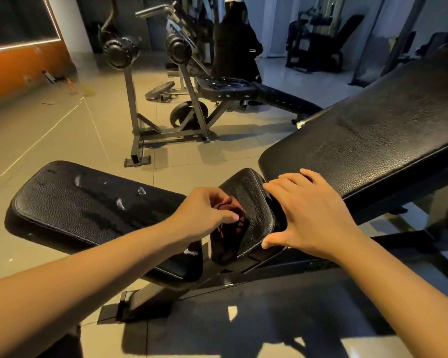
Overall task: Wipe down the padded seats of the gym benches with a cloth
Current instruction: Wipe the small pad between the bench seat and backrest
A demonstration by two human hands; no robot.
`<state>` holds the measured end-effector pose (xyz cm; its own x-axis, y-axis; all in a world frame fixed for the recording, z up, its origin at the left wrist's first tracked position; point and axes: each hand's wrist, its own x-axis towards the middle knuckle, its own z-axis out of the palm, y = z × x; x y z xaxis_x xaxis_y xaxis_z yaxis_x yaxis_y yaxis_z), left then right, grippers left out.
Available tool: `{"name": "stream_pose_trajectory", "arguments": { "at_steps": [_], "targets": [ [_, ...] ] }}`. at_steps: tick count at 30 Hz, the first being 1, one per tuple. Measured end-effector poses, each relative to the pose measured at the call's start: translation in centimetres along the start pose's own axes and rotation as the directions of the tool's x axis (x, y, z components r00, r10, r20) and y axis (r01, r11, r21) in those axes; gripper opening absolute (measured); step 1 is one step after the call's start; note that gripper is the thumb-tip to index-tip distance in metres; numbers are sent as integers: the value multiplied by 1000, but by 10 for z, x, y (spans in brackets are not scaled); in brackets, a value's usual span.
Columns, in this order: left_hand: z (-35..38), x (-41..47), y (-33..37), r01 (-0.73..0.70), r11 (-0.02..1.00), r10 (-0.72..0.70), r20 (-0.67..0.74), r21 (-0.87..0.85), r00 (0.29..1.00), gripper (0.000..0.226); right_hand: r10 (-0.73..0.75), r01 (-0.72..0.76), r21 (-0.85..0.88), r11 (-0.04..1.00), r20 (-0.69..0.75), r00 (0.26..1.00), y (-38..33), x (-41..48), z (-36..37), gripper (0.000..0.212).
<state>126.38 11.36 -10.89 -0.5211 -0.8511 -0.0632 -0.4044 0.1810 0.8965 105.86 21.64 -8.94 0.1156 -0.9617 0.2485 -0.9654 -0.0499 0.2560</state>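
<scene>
Nearest me, the bench's steel frame (243, 277) runs across under my forearms, with the tiled floor (109, 337) below it. My left hand (204, 213) has its fingers curled round a bunched reddish-brown cloth (237, 218) and presses it against the left face of the small middle pad (251, 192). That pad stands tilted up between the seat pad (88, 202) on the left and the long back pad (373, 140) on the right.

My right hand (308, 215) lies spread with its fingers apart and holds nothing. The thumb sits at the middle pad's near corner, and the fingers reach over the gap toward the back pad. I judge that it braces the pad so the cloth has something firm to push against.

The cloth sits in a narrow wedge between the two pads, so I expect short strokes along the face, minding the stitched rim.

To the left the seat pad is open and flat, marked with pale smears that I take for foam or wet not yet wiped. The back pad climbs away to the far right, broad and bare.

Farther off, well apart, stand a second bench (269, 94), a weight plate (161, 90) on the floor, and a person in a dark coat (233, 42).
</scene>
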Motion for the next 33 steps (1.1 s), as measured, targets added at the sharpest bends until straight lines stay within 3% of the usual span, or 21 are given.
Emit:
{"name": "stream_pose_trajectory", "arguments": {
  "at_steps": [3,5,6,8,10,11,14,17,20,22,24,27,31,33],
  "targets": [
    [-17,3,10,-17,964,35,62,-267,997,20,2,-2,8,1000,5,1000,-1,-1,-1,108],
    [-21,8,12,-45,934,68,55,-355,996,23,8,-8,7,1000,4,1000,-1,-1,-1,109],
    [-20,9,9,-57,955,77,56,-290,995,23,10,-10,5,1000,5,1000,-1,-1,-1,109],
    [-18,12,-4,-113,992,111,45,53,993,26,9,-9,3,1000,4,1000,-1,-1,-2,109],
    [-18,14,-16,-162,927,142,83,339,986,30,5,-5,2,1000,-5,1000,-2,-2,-1,108],
    [-19,14,-18,-176,901,142,115,396,983,31,3,-3,2,1000,-13,1000,-2,-1,-1,108],
    [-22,11,-12,-167,920,110,177,356,978,37,7,-7,3,1000,-17,1000,-2,-1,0,107],
    [-12,0,-5,-201,951,158,188,235,969,24,14,-14,3,1000,11,1000,-3,-1,-3,108],
    [7,-11,-8,-349,841,298,185,414,937,15,16,-16,-6,1000,18,1000,-3,0,-3,109],
    [8,1,-12,-342,816,323,124,466,938,10,14,-14,-9,1000,18,1000,-3,1,-2,108],
    [1,28,-18,-248,811,286,11,530,958,8,12,-12,-5,1000,12,1000,-2,1,-2,107],
    [-5,45,-25,-159,845,250,-116,510,961,7,9,-9,10,1000,10,1000,-3,0,-2,107],
    [10,4,-20,-413,764,387,159,496,908,11,4,-4,-10,1000,-5,1000,-2,2,1,106],
    [10,10,-22,-442,712,445,137,546,885,8,10,-10,-8,1000,6,1000,-2,2,0,107]
  ]
}}
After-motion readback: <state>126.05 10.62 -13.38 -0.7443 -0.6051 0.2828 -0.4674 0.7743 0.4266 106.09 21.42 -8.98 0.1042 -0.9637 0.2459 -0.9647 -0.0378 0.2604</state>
